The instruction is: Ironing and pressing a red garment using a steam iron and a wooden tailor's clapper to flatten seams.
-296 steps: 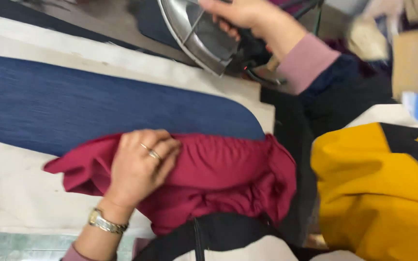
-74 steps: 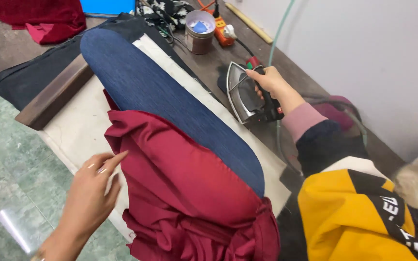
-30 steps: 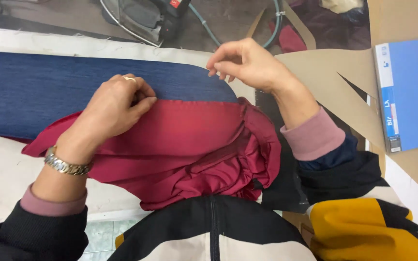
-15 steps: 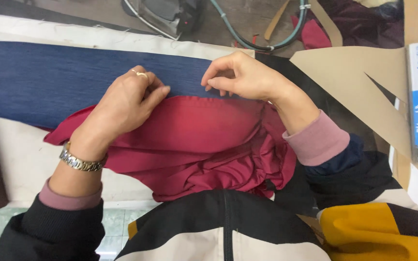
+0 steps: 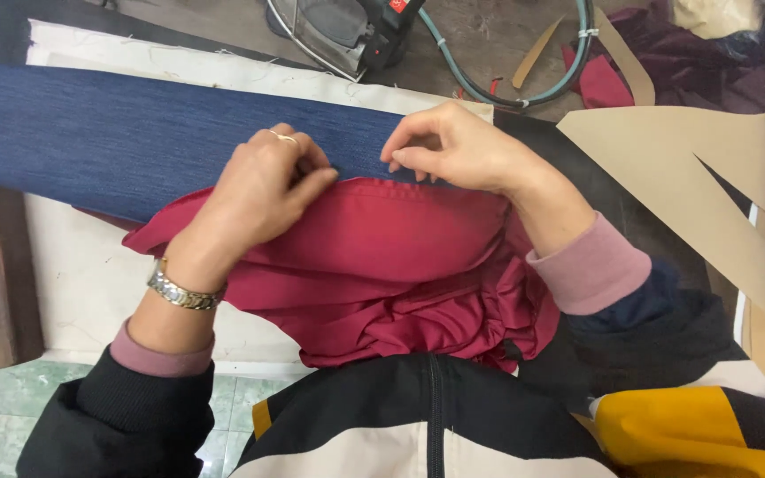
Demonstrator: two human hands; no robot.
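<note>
Both hands pinch the folded upper edge of a smooth crimson garment (image 5: 382, 257), which lies bunched over the blue woven pad (image 5: 117, 133) on the counter. The left hand (image 5: 258, 195) has its grip clenched on that hem, the right hand (image 5: 453, 146) nips it beside it. A metal iron (image 5: 338, 31) rests beyond.

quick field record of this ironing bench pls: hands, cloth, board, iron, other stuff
left hand: pinching the top edge of the red garment
right hand: pinching the same edge, further right
board: blue padded ironing board, garment draped over its end
iron: steam iron resting behind the board, hose attached
other: tan paper pattern at right
</note>
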